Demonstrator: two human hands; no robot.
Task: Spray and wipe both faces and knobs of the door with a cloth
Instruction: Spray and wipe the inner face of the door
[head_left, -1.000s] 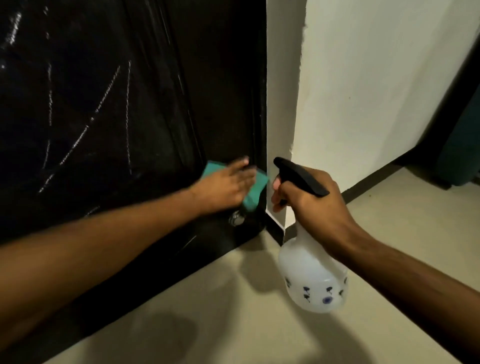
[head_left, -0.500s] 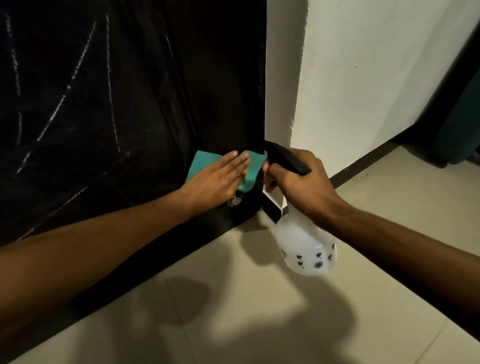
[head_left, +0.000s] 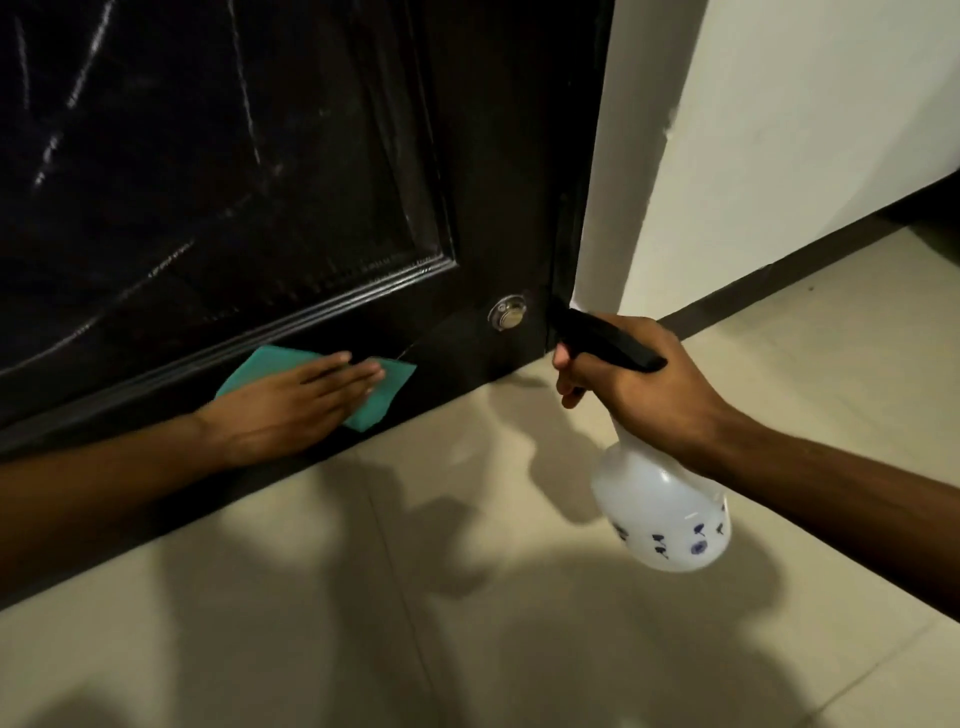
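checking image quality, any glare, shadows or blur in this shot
Head view: dim; white streaks of glare on the dark door; soft shadows of the arms and bottle on the floor; slight blur at the left hand; wide-angle bending at the edges.

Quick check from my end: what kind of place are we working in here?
Most likely indoors in a home or flat, at a doorway. A dark panelled door meets a plain white wall with a dark skirting strip, and the floor is pale tile with visible joints.
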